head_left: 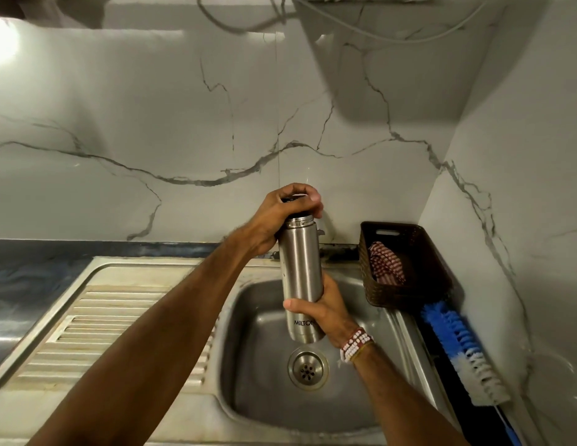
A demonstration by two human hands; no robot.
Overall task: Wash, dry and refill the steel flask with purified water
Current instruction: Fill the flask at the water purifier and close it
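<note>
A tall steel flask point(299, 265) is held upright above the sink basin point(258, 329). My right hand point(326, 309) grips its lower body, thumb across the front just above the printed brand name. My left hand point(285, 214) curls over the top and grips the dark cap point(290, 199), which is mostly hidden under the fingers. The flask's bottom hangs just above the round drain point(308, 367).
A ribbed steel draining board point(113, 329) lies left of the basin. At the right stands a dark woven basket point(406, 259) with a checked cloth point(386, 262) inside, and a blue and white bottle brush point(464, 352) lies beside it. Marbled wall tiles rise behind.
</note>
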